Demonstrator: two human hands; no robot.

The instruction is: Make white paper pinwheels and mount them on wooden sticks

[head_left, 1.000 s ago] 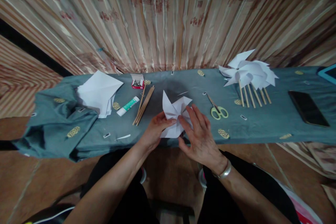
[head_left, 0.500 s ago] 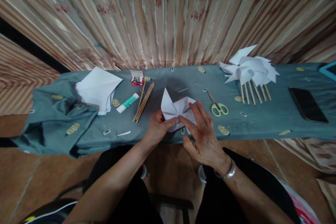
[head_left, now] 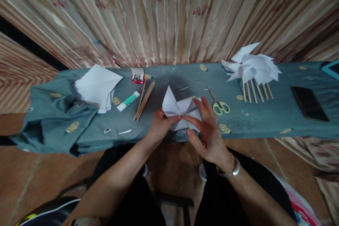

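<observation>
A white paper pinwheel (head_left: 169, 103), partly folded, is held between my hands over the front part of the cloth. My left hand (head_left: 161, 124) grips its left side, thumb pressed on the centre and the other fingers underneath. With its index fingertip at the centre, my right hand (head_left: 205, 130) touches the right side of the paper; its middle finger rests near the right corner. The right thumb lies by the lower edge. One pointed corner of the paper stands up at the left. What lies under the paper is hidden.
Left of the paper are wooden sticks (head_left: 145, 102), a glue stick (head_left: 128, 101), a small red box of metal pins (head_left: 138, 77) and stacked white sheets (head_left: 96, 86). Rightward lie scissors (head_left: 219, 105), finished pinwheels on sticks (head_left: 253, 67) and a phone (head_left: 309, 103). A curtain (head_left: 169, 17) hangs behind.
The right side of the paper has shifted under my right hand, which has moved slightly right. My left thumb stays at the centre. The whole view has tilted a little.
</observation>
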